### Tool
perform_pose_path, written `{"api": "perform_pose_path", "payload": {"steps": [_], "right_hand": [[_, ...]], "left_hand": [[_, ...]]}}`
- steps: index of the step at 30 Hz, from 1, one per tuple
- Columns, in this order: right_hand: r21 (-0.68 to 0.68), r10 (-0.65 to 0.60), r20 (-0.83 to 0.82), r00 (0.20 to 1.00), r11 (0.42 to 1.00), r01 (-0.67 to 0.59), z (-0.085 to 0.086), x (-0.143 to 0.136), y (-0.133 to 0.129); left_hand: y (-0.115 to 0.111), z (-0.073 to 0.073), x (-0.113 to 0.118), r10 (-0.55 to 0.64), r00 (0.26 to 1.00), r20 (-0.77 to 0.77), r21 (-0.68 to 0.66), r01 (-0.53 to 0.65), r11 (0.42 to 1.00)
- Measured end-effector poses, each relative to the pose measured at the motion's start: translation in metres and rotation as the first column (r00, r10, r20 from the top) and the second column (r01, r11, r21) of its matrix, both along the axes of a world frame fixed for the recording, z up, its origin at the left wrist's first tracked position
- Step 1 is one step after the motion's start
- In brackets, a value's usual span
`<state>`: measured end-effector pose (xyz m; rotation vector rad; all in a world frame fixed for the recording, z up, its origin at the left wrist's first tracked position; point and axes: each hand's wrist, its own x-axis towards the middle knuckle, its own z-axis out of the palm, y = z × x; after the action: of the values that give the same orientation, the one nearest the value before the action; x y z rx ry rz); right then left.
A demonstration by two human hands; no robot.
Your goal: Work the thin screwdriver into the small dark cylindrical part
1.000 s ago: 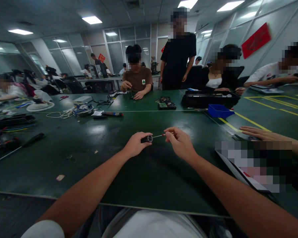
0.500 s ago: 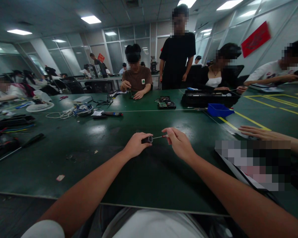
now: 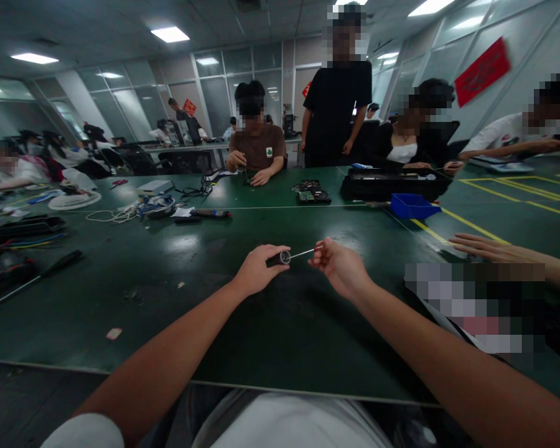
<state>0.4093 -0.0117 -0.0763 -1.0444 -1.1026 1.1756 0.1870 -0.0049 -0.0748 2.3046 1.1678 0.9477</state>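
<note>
Between the thumb and fingers of my left hand point(image 3: 254, 272) is a short black cylinder point(image 3: 275, 259), its pale-rimmed round end turned to the right. My fingers cover part of it, and I cannot make out what kind of thing it is. My right hand point(image 3: 343, 264) is closed around the red handle of a thin screwdriver point(image 3: 303, 252). Its metal shaft points left, and the tip meets the rim of the cylinder's round end. Both hands are above the green table point(image 3: 270, 336).
A blue bin point(image 3: 413, 206) and a long black case point(image 3: 396, 183) stand at the back right. Circuit boards point(image 3: 313, 192) lie ahead. Cables point(image 3: 156, 207) and tools are on the left. Another person's hand point(image 3: 488, 247) rests on the right, by a blurred-out item.
My right hand has turned and shifted slightly right, with its fingers curled differently on the screwdriver. The shaft slopes up more toward the handle. My left hand has barely moved with the cylinder.
</note>
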Motion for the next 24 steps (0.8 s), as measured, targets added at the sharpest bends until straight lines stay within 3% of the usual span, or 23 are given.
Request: {"api": "perform_pose_path", "payload": {"steps": [3, 6, 12, 17, 24], "right_hand": [[0.013, -0.057, -0.05, 0.997, 0.998, 0.058, -0.001, 0.003, 0.003], [0.106, -0.12, 0.044, 0.992, 0.988, 0.114, 0.001, 0.001, 0.001], [0.234, -0.084, 0.266, 0.96, 0.972, 0.02, 0.009, -0.006, -0.012], [0.269, -0.088, 0.315, 0.945, 0.963, 0.0, 0.01, -0.008, -0.016], [0.304, -0.25, 0.342, 0.906, 0.942, 0.144, 0.015, -0.002, -0.017]], "left_hand": [[0.0, 0.003, 0.001, 0.033, 0.999, -0.016, 0.013, -0.033, 0.999], [-0.001, 0.004, 0.001, 0.047, 0.998, -0.038, 0.006, -0.047, 0.999], [0.001, 0.0, -0.001, 0.041, 0.998, -0.049, 0.051, -0.039, 0.998], [0.002, -0.002, -0.001, 0.05, 0.996, -0.071, 0.056, -0.046, 0.997], [0.002, -0.001, 0.001, 0.066, 0.992, -0.109, 0.015, -0.065, 0.998]]}}
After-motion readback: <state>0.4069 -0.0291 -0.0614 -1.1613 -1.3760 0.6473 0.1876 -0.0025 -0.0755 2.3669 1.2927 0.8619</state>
